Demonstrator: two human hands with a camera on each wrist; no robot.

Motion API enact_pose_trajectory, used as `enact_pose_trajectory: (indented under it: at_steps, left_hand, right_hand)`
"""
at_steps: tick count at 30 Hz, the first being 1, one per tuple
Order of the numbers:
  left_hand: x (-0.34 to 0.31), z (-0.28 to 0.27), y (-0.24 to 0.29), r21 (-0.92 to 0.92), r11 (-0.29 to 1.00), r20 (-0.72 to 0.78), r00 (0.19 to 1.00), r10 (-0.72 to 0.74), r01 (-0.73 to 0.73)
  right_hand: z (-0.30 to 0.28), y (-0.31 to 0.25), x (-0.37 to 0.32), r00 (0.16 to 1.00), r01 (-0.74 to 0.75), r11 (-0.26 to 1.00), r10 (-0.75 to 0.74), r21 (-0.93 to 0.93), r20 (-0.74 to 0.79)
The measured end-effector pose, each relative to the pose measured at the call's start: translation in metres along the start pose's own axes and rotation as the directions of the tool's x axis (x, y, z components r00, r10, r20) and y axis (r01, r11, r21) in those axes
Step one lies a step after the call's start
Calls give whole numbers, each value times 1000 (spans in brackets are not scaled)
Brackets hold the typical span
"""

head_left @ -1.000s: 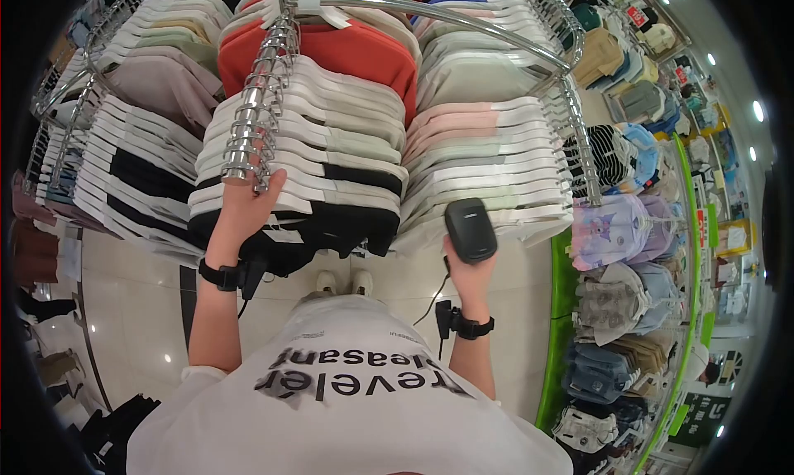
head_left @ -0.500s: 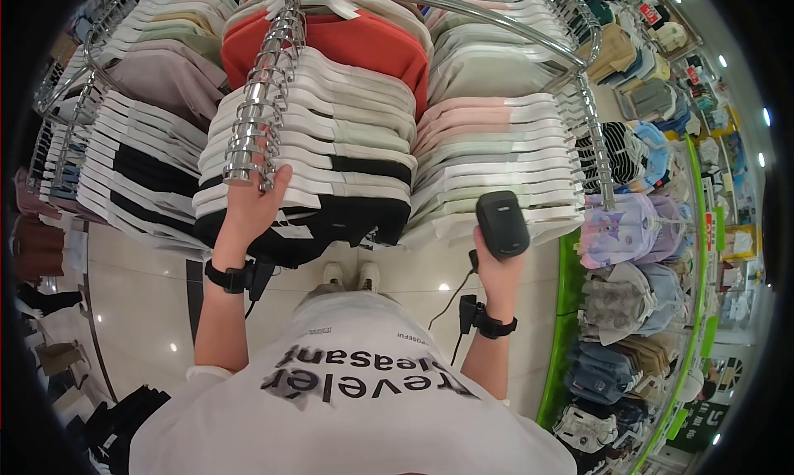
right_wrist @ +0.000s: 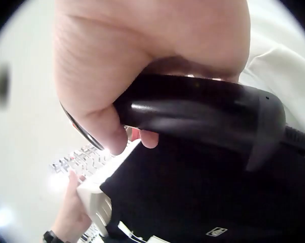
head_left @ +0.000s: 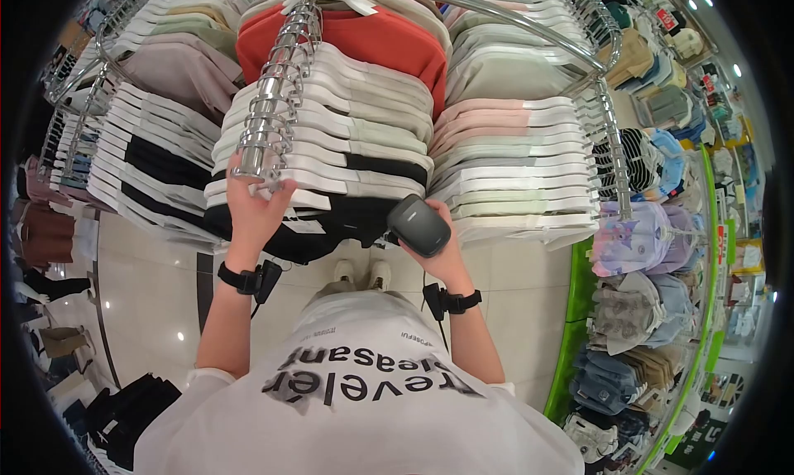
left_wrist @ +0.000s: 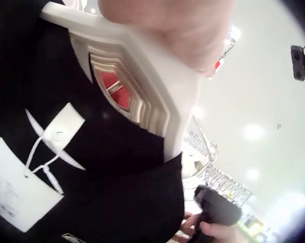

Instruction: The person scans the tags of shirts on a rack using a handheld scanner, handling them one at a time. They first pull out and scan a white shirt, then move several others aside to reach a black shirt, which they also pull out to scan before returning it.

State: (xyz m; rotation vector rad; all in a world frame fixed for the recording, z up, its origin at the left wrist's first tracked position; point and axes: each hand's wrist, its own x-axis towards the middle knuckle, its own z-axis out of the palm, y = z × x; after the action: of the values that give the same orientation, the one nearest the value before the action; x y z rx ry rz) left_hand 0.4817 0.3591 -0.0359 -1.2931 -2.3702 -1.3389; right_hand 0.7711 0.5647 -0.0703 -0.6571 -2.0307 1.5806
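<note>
At the near end of the metal rail point(head_left: 256, 136), my left hand point(head_left: 255, 218) lies against the front white hanger point(head_left: 310, 200), thumb spread and fingers partly hidden by rail and hooks. That hanger bears a black garment point(head_left: 318, 239). White tags point(left_wrist: 21, 190) hang on strings over its cloth in the left wrist view. My right hand point(head_left: 438, 247) grips a black handheld scanner point(head_left: 420, 227) with a cord, over the garment's right part in the head view. Thumb and fingers wrap round the scanner's body point(right_wrist: 193, 104) in the right wrist view.
Packed garments hang left of the rail, and pink and pale ones point(head_left: 513, 173) hang to its right. A red garment point(head_left: 364, 40) is farther back. Tiled floor point(head_left: 513, 309) lies below; a green-edged display point(head_left: 579, 285) stands at right.
My right hand first moved right, then swung back left with the scanner, now over the black garment and nearer my left hand. The left hand stays by the rail end. The view has shifted slightly.
</note>
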Motion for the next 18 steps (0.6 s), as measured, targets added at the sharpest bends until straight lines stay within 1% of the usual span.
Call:
enact_pose_trajectory:
  at_steps: [1, 3, 4, 5, 8, 9, 11, 12, 13, 15, 16, 17, 18]
  left_hand:
    - [-7, -3, -4, 3, 1000, 0, 1000, 0, 0]
    - [-16, -15, 4, -42, 998, -63, 997, -40, 38]
    - [-18, -22, 6, -18, 1000, -29, 999, -18, 18]
    - [-23, -25, 4, -13, 1000, -29, 999, -21, 20]
    - [-33, -38, -7, 182, 982, -12, 999, 41, -38]
    - [-36, -43, -13, 186, 982, -10, 999, 39, -36]
    - [-42, -56, -27, 349, 935, 23, 998, 54, -59]
    - [-45, -60, -31, 250, 968, 13, 999, -40, 35]
    - [-48, -64, -40, 255, 966, 14, 999, -43, 38]
    - [-56, -72, -60, 298, 945, 3, 990, -143, 136]
    - [-58, -77, -68, 269, 950, -14, 987, -158, 156]
    - [-62, -81, -76, 273, 949, -15, 987, -161, 159]
    - [-68, -84, -85, 212, 938, -19, 960, -278, 276]
  right_hand:
    - [-1, 9, -4, 1000, 0, 1000, 0, 2, 1]
    - [0, 15, -8, 998, 37, 995, -32, -93, 57]
    - [1, 18, -11, 998, 35, 995, -30, -90, 61]
    - [3, 18, -12, 996, 37, 997, -31, -69, 86]
    - [8, 21, -13, 991, 48, 998, -43, -37, 130]
    - [9, 22, -13, 987, 60, 998, -55, -32, 148]
    - [12, 24, -14, 989, 46, 999, -43, -17, 139]
    - [15, 24, -15, 991, 36, 999, -35, -5, 129]
    - [17, 27, -16, 991, 34, 999, -33, -1, 133]
    - [24, 35, -17, 991, 82, 997, -83, 6, 105]
    - [25, 38, -19, 991, 81, 997, -81, 9, 108]
    - [27, 39, -20, 986, 114, 993, -112, -14, 121]
    - [28, 40, -20, 981, 148, 988, -142, -36, 136]
